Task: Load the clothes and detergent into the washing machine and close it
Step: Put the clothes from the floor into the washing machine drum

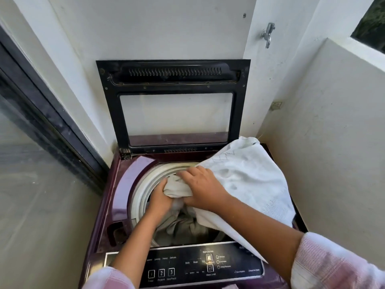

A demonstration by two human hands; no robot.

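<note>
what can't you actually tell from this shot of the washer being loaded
Head view only:
1. How full the drum is: the left hand, right hand and white cloth cover it.
2. Right side of the machine top: draped by the white cloth.
3. Small print on the control panel: blurred and too small.
4. Left hand's fingertips: buried in the bunched cloth.
5. Detergent: none in frame.
</note>
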